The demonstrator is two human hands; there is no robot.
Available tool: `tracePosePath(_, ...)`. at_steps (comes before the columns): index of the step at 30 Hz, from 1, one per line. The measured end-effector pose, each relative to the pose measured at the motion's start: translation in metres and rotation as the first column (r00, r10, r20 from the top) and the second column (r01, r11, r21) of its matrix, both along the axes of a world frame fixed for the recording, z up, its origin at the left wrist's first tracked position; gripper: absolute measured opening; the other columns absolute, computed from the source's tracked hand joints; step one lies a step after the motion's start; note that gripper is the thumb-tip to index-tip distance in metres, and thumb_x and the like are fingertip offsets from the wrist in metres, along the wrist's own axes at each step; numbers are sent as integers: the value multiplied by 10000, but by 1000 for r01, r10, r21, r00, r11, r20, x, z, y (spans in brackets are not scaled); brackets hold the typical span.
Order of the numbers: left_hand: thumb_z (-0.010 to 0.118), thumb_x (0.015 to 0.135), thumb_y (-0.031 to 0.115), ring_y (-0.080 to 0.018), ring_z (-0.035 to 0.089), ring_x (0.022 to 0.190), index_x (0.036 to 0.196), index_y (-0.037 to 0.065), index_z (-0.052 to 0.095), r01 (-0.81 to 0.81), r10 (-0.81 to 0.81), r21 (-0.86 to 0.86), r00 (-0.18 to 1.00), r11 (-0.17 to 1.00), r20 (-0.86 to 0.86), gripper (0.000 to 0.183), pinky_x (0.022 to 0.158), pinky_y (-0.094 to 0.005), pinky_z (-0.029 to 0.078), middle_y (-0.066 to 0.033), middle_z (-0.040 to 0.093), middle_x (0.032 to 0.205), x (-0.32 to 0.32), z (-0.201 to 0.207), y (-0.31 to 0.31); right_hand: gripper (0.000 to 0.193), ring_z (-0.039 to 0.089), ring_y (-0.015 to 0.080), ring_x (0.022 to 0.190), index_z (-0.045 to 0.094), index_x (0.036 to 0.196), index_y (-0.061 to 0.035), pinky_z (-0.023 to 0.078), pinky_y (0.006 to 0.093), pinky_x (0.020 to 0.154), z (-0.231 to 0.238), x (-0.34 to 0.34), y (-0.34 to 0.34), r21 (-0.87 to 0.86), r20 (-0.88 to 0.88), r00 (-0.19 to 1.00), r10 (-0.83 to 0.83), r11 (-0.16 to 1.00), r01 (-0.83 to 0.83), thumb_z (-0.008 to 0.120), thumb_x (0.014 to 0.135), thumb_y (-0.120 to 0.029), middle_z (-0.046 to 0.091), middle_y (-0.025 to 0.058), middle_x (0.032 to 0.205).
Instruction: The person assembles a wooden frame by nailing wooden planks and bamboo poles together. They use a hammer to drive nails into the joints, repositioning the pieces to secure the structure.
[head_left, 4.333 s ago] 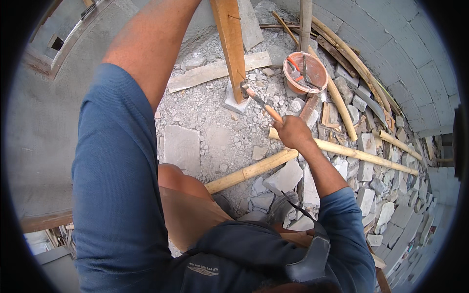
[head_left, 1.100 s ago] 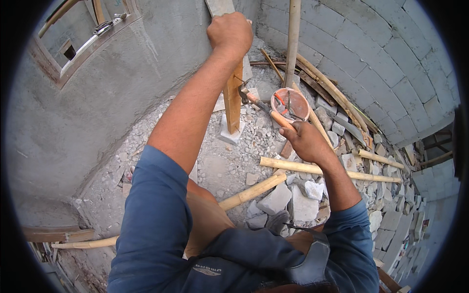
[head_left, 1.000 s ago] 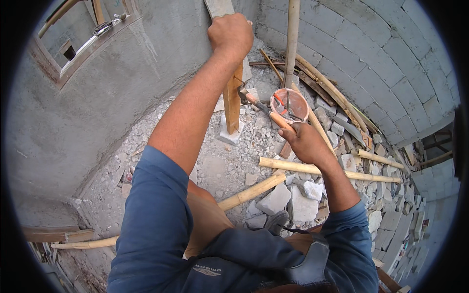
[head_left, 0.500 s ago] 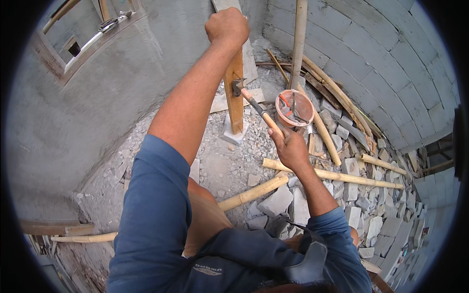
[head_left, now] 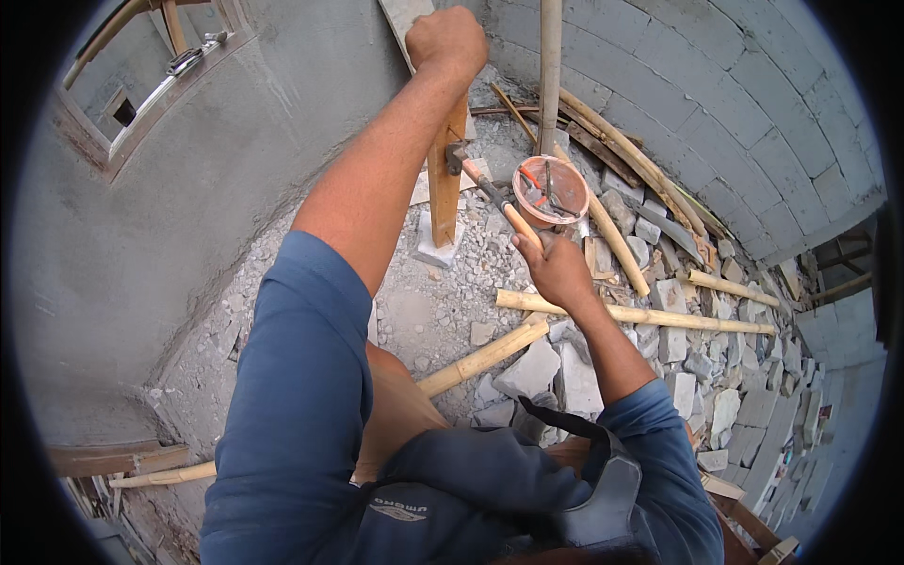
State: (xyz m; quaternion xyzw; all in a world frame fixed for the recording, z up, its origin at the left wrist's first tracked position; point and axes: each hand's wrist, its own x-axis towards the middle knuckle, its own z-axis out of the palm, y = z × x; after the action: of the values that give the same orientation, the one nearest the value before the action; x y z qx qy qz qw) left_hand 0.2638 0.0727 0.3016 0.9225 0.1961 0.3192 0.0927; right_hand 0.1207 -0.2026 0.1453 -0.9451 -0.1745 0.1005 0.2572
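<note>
Wooden post [head_left: 443, 193] stands at far centre, its foot on a pale block [head_left: 429, 250]. A wooden-handled hammer [head_left: 494, 196] now overlaps its right edge with the head, so tool and timber seem to meet; the right hand [head_left: 562, 271] grips its handle. The left hand [head_left: 446, 42], out of sight in the oldest frame, is closed around the post's top.

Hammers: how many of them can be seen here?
1: the hammer, in the right hand, its head by the upright timber. Others may be hidden inside the bucket.
</note>
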Motion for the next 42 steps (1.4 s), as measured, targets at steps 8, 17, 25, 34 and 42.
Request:
tracePosePath(8,699,991,276,-360,828,950,1000,48,851,-50,50,21,999,999,20,274,791,-483,668,-210,827,987,-1,-1,17,588,738,458,699,730,896,62,569,575,698,49,23,2,54,-64,984,169,985,-165,613,1118,-470,703,279,729)
tracePosePath(17,690,1020,414,-375,816,1059,1118,53,847,-64,67,49,996,997,-64,405,868,-511,656,-214,828,1098,-7,-8,-1,583,766,410,780,755,932,92,595,554,774,90,8,-5,-203,-147,968,204,951,-231,611,1127,-438,725,272,787)
tracePosePath(25,695,1012,405,-376,815,1061,1118,63,850,0,2,30,997,1000,-78,390,880,-512,652,-216,826,1115,17,-1,-29,563,759,517,946,765,1013,52,579,583,857,-25,-7,-12,55,2,999,-50,997,50,680,1055,-503,739,363,917)
tracePosePath(34,719,952,192,-359,833,982,975,70,873,-40,45,62,995,997,-84,198,802,-490,674,-229,830,1020,-20,5,-5,561,720,359,676,757,954,94,564,513,673,99,12,-1,-144,-176,956,235,955,-261,616,1131,-419,717,230,730)
tracePosePath(42,693,970,192,-360,821,1059,1014,69,872,4,-4,6,999,1000,-39,221,869,-474,665,-218,834,1066,12,-5,-10,591,763,422,793,775,958,85,584,519,793,28,7,-24,-108,-65,994,84,990,-90,663,1084,-481,741,284,804)
